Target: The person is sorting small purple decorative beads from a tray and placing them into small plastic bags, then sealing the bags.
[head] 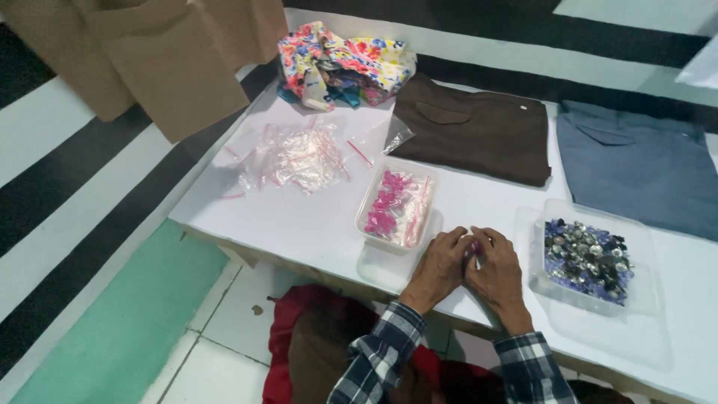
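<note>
On the white counter (314, 224), brown shirt (479, 131) and blue shirt (643, 168) at the back, tray of mixed buttons (587, 258) beside the right hand (497, 273), left hand (441, 265) touching it, both pinching a small pink bag (473, 247)

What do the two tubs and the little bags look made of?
Both tubs, the pink-filled tub and the button tub, look like thin translucent plastic with a glossy rim. The little bags seem clear crinkly plastic film with red zip strips.
</note>
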